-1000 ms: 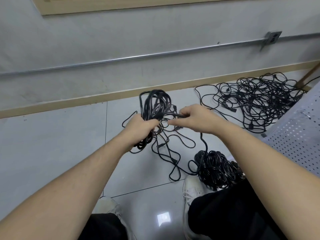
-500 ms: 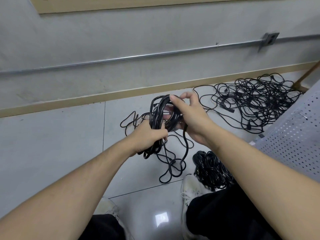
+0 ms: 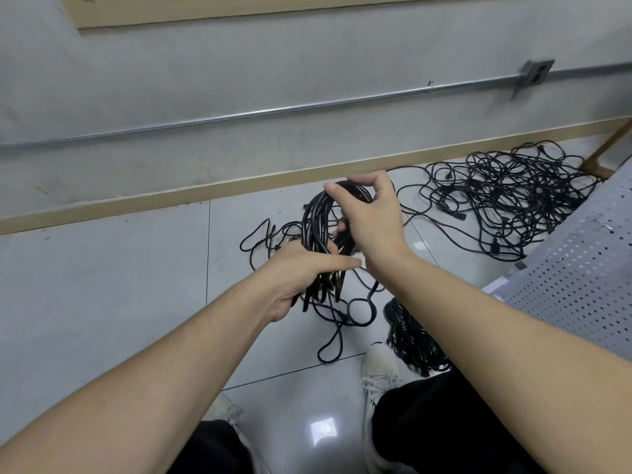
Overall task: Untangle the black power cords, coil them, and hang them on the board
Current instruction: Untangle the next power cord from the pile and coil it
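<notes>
Black coil (image 3: 319, 230) approx. half wound: left hand (image 3: 301, 275) grips its middle, right hand (image 3: 367, 220) pinches the top loop. Big tangle (image 3: 506, 200) on floor w/ slack; nothing on pegboard (image 3: 574, 268) yet.

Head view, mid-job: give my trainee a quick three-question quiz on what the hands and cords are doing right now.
1. True or false: the left hand grips the lower part of the coiled bundle.
2. Where does the tangled pile lie?
A. On the floor by the wall, to the right
B. On the perforated board
C. Across the person's lap
3. Fill in: the right hand holds the ____ end of the bundle.

Key: 1 true. 2 A. 3 top: its fingers curl over the upper loop, while loose cord trails to the floor.
</notes>
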